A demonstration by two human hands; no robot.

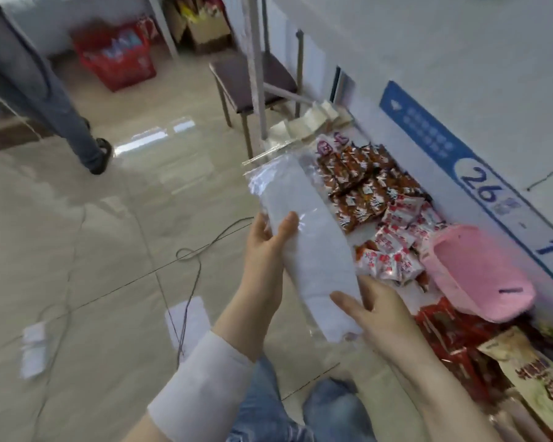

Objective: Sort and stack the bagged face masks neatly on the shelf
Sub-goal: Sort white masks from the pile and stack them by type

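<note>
A clear zip bag of white face masks (304, 237) is held up in front of me, its sealed top pointing away. My left hand (265, 250) grips its left edge at mid-length, thumb across the front. My right hand (374, 311) holds the lower right end, thumb on the front of the bag. The low white shelf (409, 295) lies just right of the bag, at floor level. More bagged masks (307, 122) lie at the shelf's far end.
Red and white snack packets (383, 218) cover the shelf, with a pink basket (479, 272) beside them. A chair (253, 81) stands beyond. A cable (189, 282) and papers (32, 349) lie on the tiled floor. Another person's legs (61, 100) are at upper left.
</note>
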